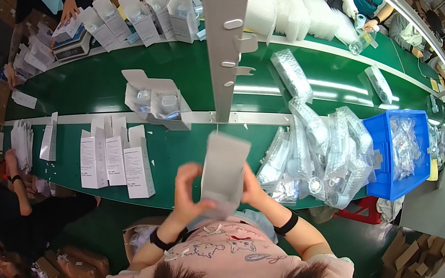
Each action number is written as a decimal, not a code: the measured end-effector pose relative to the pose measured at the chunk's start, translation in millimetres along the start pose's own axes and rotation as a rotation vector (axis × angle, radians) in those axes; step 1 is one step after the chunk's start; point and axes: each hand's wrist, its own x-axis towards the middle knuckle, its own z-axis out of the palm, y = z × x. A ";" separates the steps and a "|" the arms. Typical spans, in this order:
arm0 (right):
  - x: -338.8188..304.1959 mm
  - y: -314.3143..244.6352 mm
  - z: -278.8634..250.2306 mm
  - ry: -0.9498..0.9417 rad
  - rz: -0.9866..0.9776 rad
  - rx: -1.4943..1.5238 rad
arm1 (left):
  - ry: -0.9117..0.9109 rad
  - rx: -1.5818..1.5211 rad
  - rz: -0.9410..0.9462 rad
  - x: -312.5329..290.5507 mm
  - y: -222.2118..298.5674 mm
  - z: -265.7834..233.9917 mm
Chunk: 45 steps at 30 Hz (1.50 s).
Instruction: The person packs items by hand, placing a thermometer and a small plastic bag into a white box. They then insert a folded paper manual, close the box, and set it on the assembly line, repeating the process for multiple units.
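Observation:
In front of my chest is a white carton (224, 169), upright and with a raised flap; its inside looks grey. My left hand (190, 190) grips its left side, fingers curled round the lower part. From the right, my right hand (251, 186) holds the same carton, its fingers partly hidden behind the wall. To the right lies a pile of bubble-wrapped items (320, 155) in clear bags. On the left, several white cartons (113, 159) stand upright with flaps up. Beyond them, two open cartons with contents (158, 103) stand side by side at the metal rail.
A blue bin (396, 189) with clear bags sits right of the pile. A metal post (216, 38) rises ahead. More open cartons (148, 17) line the far left edge. A seated person (5, 191) works at left; another person's hand (70, 10) is at the far left.

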 end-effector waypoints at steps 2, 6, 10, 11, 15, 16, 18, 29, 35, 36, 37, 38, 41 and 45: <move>-3.3 -5.6 -17.6 0.020 0.069 0.002 | -0.027 -0.067 -0.079 21.2 2.9 15.3; 38.5 -33.4 -109.2 0.338 -0.149 -0.295 | -0.118 0.033 -0.174 56.4 13.0 20.8; 130.2 -35.4 -235.3 0.796 -0.205 -1.694 | -0.175 0.450 -0.054 68.9 0.2 21.3; 142.0 -21.1 -262.0 0.798 -0.209 -1.695 | -0.149 0.453 -0.072 69.2 -8.9 24.8; 179.2 18.3 -298.7 0.366 0.430 -1.500 | -0.150 0.497 -0.065 76.5 -41.4 33.7; 182.0 22.2 -290.3 0.344 0.448 -1.616 | -0.168 0.516 -0.057 74.7 -44.8 34.9; 174.9 22.4 -278.2 0.322 0.494 -1.851 | -0.127 0.533 -0.040 73.5 -48.2 39.6; 62.7 -84.2 -109.8 0.846 -0.362 0.355 | 0.093 0.385 0.128 67.5 -75.1 57.0; 63.4 -10.0 -24.3 1.156 -0.497 -0.462 | 0.211 0.339 0.081 54.2 -73.4 56.6; 61.8 -6.4 -17.7 1.070 -0.547 -0.689 | 0.255 0.303 0.056 53.2 -73.3 53.8; 58.8 -7.1 -15.4 1.069 -0.548 -0.689 | 0.255 0.303 0.057 50.2 -74.4 50.9; 53.0 -19.7 -10.2 0.881 -0.485 -0.954 | 0.253 0.320 0.052 40.6 -76.5 51.1; 39.0 -39.2 -16.6 0.460 -0.342 -1.441 | 0.244 0.353 0.047 20.9 -77.3 42.9; 10.5 -4.6 -85.0 0.262 -0.099 -0.793 | 0.299 0.362 -0.067 9.0 -74.2 6.9</move>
